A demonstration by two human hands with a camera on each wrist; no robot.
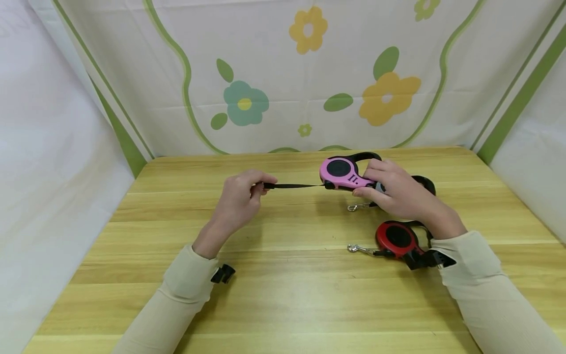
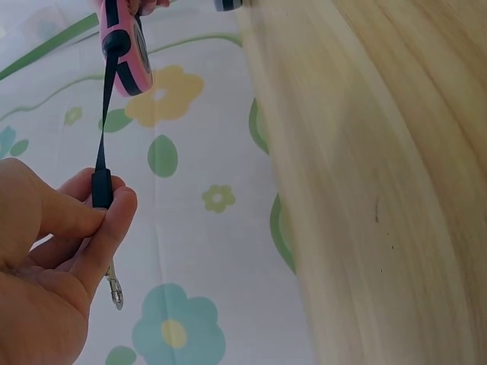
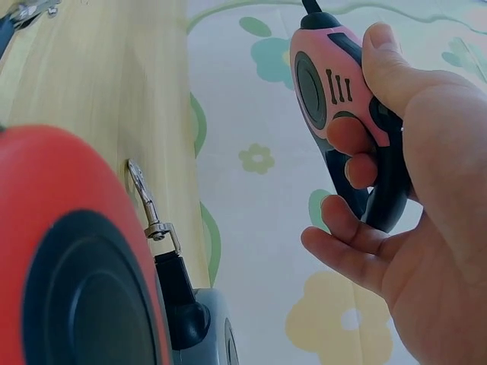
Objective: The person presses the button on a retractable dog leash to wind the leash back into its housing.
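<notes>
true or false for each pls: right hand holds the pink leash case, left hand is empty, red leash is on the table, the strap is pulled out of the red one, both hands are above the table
1. The right hand holds the pink leash case. True.
2. The left hand is empty. False: it pinches the end of the black strap.
3. The red leash lies on the wooden table. True.
4. The strap is pulled out of the red one. False: it runs taut from the pink case to the left hand.
5. Both hands are above the table. True.
</notes>
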